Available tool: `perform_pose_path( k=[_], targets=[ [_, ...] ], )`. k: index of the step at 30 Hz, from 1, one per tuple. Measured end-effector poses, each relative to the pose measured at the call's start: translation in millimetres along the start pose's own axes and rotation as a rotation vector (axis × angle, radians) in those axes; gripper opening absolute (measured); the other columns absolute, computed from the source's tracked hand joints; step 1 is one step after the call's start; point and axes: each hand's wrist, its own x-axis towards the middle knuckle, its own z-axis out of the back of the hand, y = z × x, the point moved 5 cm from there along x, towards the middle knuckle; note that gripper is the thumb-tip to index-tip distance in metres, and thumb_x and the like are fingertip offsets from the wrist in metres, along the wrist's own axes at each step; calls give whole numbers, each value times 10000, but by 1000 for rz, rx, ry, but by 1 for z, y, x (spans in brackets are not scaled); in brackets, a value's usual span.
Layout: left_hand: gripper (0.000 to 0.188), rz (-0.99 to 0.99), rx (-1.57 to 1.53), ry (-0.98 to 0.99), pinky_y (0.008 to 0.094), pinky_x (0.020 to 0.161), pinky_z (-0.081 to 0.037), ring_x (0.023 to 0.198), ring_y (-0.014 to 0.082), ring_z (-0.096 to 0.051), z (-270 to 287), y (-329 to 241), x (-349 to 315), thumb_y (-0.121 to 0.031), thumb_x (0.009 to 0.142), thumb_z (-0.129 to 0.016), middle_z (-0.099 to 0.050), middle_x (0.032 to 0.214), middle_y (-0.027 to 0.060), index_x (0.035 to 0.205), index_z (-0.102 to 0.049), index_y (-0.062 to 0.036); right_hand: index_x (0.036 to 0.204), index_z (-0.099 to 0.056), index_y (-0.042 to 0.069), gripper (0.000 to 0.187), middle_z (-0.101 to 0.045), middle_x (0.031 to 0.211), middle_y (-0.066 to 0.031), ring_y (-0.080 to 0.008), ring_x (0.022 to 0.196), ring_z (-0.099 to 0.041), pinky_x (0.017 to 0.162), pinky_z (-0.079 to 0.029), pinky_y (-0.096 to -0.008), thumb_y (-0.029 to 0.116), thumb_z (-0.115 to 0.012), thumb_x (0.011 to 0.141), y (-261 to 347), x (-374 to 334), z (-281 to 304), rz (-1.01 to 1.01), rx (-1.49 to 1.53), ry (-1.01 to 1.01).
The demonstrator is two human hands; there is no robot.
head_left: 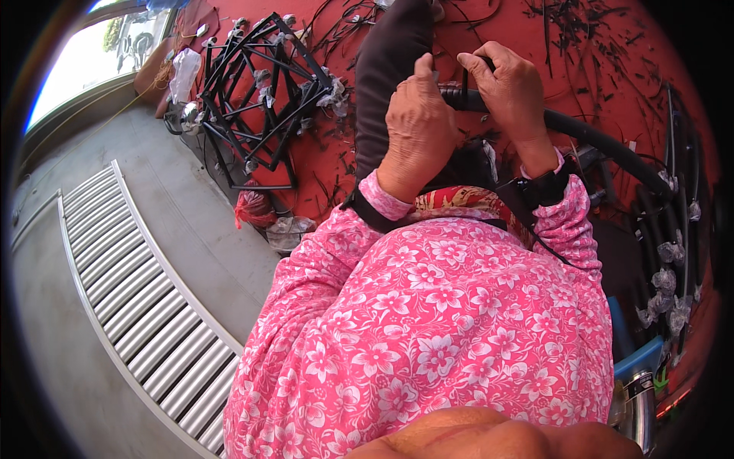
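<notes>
- The black tube [604,139] runs from between the two hands out to the right of the right hand, well above the red floor [562,65] in the view.
- Left hand [420,126]: fingers bent, beside the tube's near end; I cannot tell whether it grips anything.
- Right hand [511,88]: thumb and forefinger bent toward each other over the tube; whether they pinch something is unclear.
- Left of the hands lies a pile of black frames [301,50], with clear plastic at several joints.
- Far right of the hands lie more black tubes, with plastic wrap [665,283] about them.
- Dark scraps [600,32] beyond the right hand suggest much handling is done; this tube looks unfinished, and which others remain cannot be told.
</notes>
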Motion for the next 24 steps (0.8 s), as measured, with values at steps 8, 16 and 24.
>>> perform_pose_path(
  k=[8, 16, 24],
  targets=[
    [603, 255, -358, -28, 366, 938, -551, 1088, 293, -698, 5, 15, -27, -46, 882, -700, -676, 1238, 179, 1415, -425, 10, 802, -631, 61, 297, -665, 720, -100, -324, 674, -683, 594, -521, -437, 303, -732, 939, 1, -12, 1, 5, 97, 3],
    [622, 173, -276, 22, 445, 900, -534, 1037, 397, -661, 6, 10, -17, -10, 831, -686, -646, 1176, 230, 1398, -433, 19, 802, -635, 56, 282, -661, 711, -104, -323, 655, -681, 588, -519, -430, 282, -734, 938, 4, -12, 4, 72, 117, -41],
    [641, 1, -77, -72, 474, 956, -491, 1099, 404, -605, -9, -6, -8, 43, 795, -606, -640, 1159, 219, 1407, -415, 36, 817, -651, 63, 226, -663, 724, -93, -297, 663, -682, 597, -527, -402, 233, -742, 933, -3, -2, 2, 125, 65, -57]
  ],
)
